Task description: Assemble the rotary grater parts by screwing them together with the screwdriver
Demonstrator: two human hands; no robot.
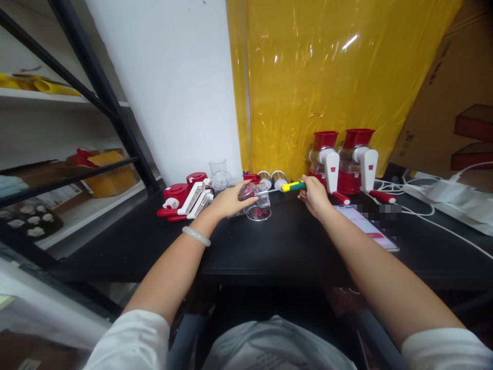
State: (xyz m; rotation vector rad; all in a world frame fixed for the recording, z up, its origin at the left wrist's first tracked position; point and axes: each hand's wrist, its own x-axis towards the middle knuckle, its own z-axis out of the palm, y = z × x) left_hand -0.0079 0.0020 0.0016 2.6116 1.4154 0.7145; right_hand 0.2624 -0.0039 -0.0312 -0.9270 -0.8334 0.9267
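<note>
My left hand (231, 199) is closed around a clear plastic grater body (263, 197) with a dark red part at its near end. The body lies tilted over the black table. In my right hand (314, 192) is a screwdriver (293, 186) with a yellow and green handle, pointing left. Its thin shaft reaches the clear body; whether the tip sits on a screw is too small to tell. Below the body is a clear round base (259, 213) with a red mark. Just behind are two metal grater drums (279, 179), lying with their round ends toward me.
Two assembled red and white rotary graters (358, 159) stand at the back right, near a phone (367, 228) and white cables with a power strip (454, 192). Red bases (177, 194), white crank handles (195, 199) and a clear hopper (219, 174) lie at the left. A shelf rack borders the left.
</note>
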